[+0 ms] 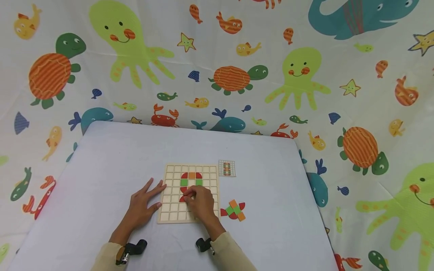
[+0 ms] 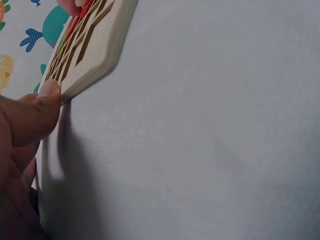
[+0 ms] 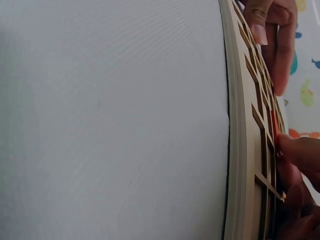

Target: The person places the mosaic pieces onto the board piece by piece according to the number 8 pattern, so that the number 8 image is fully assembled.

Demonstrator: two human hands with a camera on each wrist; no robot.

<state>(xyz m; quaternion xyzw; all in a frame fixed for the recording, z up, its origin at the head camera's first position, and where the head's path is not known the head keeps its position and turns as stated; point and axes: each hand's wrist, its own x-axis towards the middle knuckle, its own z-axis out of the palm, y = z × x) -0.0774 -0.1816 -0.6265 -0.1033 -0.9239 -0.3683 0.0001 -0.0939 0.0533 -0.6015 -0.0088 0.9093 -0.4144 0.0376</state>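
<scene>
A wooden grid board (image 1: 173,216) lies on the table in the head view. In its upper cells sit an orange square (image 1: 192,175), green squares (image 1: 184,182) and red rounded-corner pieces (image 1: 199,175). My left hand (image 1: 142,205) is spread at the board's left edge; in the left wrist view its thumb (image 2: 49,90) touches the board's corner. My right hand (image 1: 202,203) is over the middle of the board, thumb and fingertips pinching a red piece (image 1: 182,198) low at a cell. Part of the pattern is hidden under this hand.
A small pattern card (image 1: 226,168) lies by the board's upper right corner. Right of the board is a loose cluster of red, green and orange pieces (image 1: 233,210). A curtain (image 1: 210,49) printed with sea animals hangs behind the white table (image 1: 271,180).
</scene>
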